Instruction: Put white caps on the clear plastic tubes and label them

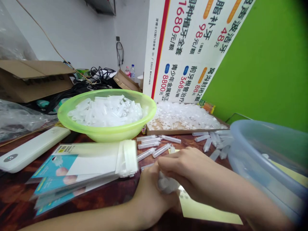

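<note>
Head view, nearest first: the left hand (150,192) is curled shut around a bunch of clear tubes (167,184), and the right hand (190,168) comes over from the right with bent fingers pinching the top of the same bunch. The bunch sits between the two hands, just above a pale yellow sheet (207,210) lying on the dark red table (14,205); motion blur hides how many tubes it holds.

Left of the hands lies a fanned stack of clear packaging bags (81,166) with blue printed cards inside, and beyond it a long white device (31,148). At the right edge stands a blue translucent basin (264,154).

Just past the hands, loose capped tubes (154,145) lie scattered on the table, with more (214,141) near the basin. Behind them a lime-green bowl (106,130) is heaped with empty tubes, and beside it to the right a flat board (168,131) carries a pile of small white caps (185,115).

Farther back are a cardboard box (31,80), a tangle of black cables (96,80), two bottles (130,72), a tilted price poster (190,48) and a green wall (271,64).
</note>
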Action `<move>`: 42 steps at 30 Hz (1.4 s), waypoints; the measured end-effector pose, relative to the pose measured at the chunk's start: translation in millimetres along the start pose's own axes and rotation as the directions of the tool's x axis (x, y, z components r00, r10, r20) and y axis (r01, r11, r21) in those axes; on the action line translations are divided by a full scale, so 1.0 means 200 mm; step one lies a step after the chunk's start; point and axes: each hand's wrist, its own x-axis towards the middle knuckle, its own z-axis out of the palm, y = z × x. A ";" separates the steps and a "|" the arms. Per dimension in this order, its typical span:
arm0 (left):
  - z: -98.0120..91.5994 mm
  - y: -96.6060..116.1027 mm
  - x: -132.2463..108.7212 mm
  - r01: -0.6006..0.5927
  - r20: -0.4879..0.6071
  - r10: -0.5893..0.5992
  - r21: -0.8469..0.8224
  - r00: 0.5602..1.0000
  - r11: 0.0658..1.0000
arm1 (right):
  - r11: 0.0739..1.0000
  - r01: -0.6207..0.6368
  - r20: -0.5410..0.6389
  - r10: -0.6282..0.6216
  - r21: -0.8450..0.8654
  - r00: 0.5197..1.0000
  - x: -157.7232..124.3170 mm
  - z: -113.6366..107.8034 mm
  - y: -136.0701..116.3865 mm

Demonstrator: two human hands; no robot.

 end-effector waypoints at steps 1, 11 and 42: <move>0.00 0.00 0.00 0.005 -0.009 -0.005 0.002 1.000 1.000 | 1.000 -0.004 0.003 0.004 -0.003 1.000 0.01 0.00 -0.01; -0.03 0.03 0.02 -0.023 0.004 0.024 -0.112 1.000 0.993 | 0.853 0.228 -0.453 0.010 0.469 0.892 -0.02 0.12 0.08; -0.04 0.01 0.02 0.022 -0.079 -0.028 -0.074 0.996 0.997 | 0.788 0.023 -0.188 0.118 0.616 0.975 -0.08 0.08 0.07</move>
